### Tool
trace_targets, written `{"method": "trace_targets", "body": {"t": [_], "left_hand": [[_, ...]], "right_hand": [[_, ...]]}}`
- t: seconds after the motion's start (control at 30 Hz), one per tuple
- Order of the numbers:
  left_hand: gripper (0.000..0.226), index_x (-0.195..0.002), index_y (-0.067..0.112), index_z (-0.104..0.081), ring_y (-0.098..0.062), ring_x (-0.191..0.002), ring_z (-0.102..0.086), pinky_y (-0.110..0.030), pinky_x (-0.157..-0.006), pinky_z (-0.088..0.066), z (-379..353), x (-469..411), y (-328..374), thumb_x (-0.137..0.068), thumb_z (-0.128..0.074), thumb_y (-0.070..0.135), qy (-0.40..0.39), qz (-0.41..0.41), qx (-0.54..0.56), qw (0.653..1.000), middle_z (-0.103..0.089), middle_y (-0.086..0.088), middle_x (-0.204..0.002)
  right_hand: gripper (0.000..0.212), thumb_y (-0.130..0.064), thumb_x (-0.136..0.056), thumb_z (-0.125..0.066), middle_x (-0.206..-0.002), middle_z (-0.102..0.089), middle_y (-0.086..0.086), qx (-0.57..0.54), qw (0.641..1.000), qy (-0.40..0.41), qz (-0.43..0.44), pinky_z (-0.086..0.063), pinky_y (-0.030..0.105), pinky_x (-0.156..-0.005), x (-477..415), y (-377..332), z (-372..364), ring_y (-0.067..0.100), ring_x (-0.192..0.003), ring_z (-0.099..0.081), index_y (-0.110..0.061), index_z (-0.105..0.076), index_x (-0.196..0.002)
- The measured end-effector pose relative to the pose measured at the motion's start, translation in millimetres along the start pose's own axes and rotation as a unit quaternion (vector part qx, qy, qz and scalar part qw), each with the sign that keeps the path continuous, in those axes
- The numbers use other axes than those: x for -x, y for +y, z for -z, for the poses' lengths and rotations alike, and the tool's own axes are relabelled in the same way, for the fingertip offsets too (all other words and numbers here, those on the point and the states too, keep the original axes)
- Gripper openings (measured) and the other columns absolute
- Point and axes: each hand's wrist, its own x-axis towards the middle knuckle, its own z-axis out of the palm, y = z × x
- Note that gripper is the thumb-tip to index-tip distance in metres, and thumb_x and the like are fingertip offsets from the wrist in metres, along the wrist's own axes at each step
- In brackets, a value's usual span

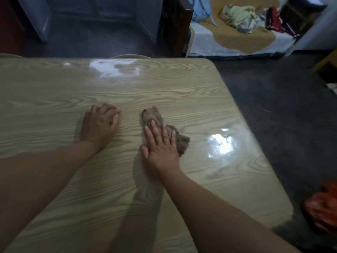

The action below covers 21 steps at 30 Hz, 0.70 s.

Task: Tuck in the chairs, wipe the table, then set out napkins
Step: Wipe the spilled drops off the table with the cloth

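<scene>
A light wood-grain table (73, 179) with a glossy top fills the view. A crumpled brown cloth (152, 115) lies near its middle. My right hand (160, 145) presses flat on the cloth with straight, spread fingers. My left hand (100, 125) rests on the bare tabletop to the left of the cloth, its fingers curled under and holding nothing. The tops of two pale chair backs, one (130, 56) at the middle and one (11, 55) at the left, show just beyond the far table edge.
Dark floor (273, 110) lies to the right of the table. A bed (242, 41) with a heap of clothes stands at the back right. An orange object (322, 207) sits on the floor at the lower right. Dark cabinets (91, 13) stand behind the table.
</scene>
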Motion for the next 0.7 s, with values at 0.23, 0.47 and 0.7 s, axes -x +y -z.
{"method": "trace_targets", "body": {"t": [0.23, 0.47, 0.7], "left_hand": [[0.068, -0.115, 0.009, -0.067, -0.037, -0.111, -0.057, -0.045, -0.094, -0.046, 1.0, -2.7, 18.4, -0.085, -0.019, 0.044, -0.076, 0.062, -0.002, 0.995, -0.062, -0.012, -0.125], [0.061, -0.142, 0.019, -0.044, -0.033, -0.127, -0.046, -0.040, -0.105, -0.038, 10.1, 30.2, 35.7, -0.086, -0.030, 0.039, -0.162, 0.067, -0.025, 0.984, -0.048, -0.010, -0.143], [0.061, -0.135, 0.018, -0.052, -0.027, -0.131, -0.044, -0.039, -0.109, -0.034, 32.5, 78.0, 48.9, -0.077, -0.039, 0.034, -0.231, 0.067, 0.013, 0.971, -0.048, -0.008, -0.142]], "right_hand": [[0.059, -0.040, -0.094, -0.033, -0.161, -0.012, -0.009, 0.041, 0.967, -0.059, 0.243, 0.003, 0.050, -0.119, 24.3, -12.5, 1.7, 0.021, -0.150, 0.000, -0.031, -0.022, -0.152], [0.061, -0.048, -0.098, -0.031, -0.162, 0.006, -0.012, 0.069, 0.990, -0.095, 0.076, 0.002, 0.057, -0.117, 8.9, 38.7, 22.4, 0.021, -0.150, 0.009, -0.037, -0.004, -0.153], [0.064, -0.048, -0.098, -0.028, -0.160, 0.015, -0.012, 0.007, 0.990, -0.077, -0.122, 0.004, 0.063, -0.114, 43.8, 55.7, 25.6, 0.022, -0.148, 0.017, -0.035, 0.001, -0.153]]}}
